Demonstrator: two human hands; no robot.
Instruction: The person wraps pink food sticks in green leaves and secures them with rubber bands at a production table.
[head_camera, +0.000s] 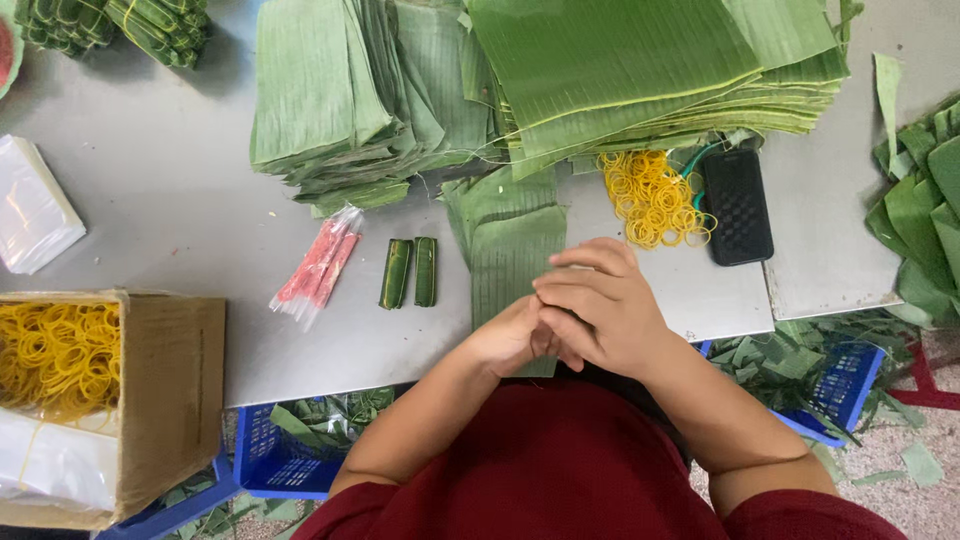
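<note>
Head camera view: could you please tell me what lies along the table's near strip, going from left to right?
Cardboard box of yellow rubber bands → clear packet of pink sticks → two small leaf-wrapped rolls → loose yellow rubber bands → black phone.

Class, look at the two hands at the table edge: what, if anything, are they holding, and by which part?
It cannot be told. The right hand lies over the left hand, clasped together above a banana leaf strip; whatever may sit between the palms is hidden.

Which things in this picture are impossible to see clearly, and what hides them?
Head view:
- Inside the hands: right hand covers left hand; anything held is hidden.
- Leaf strip: its near end is behind the hands.
- Cardboard box: cut by the left edge.
</note>
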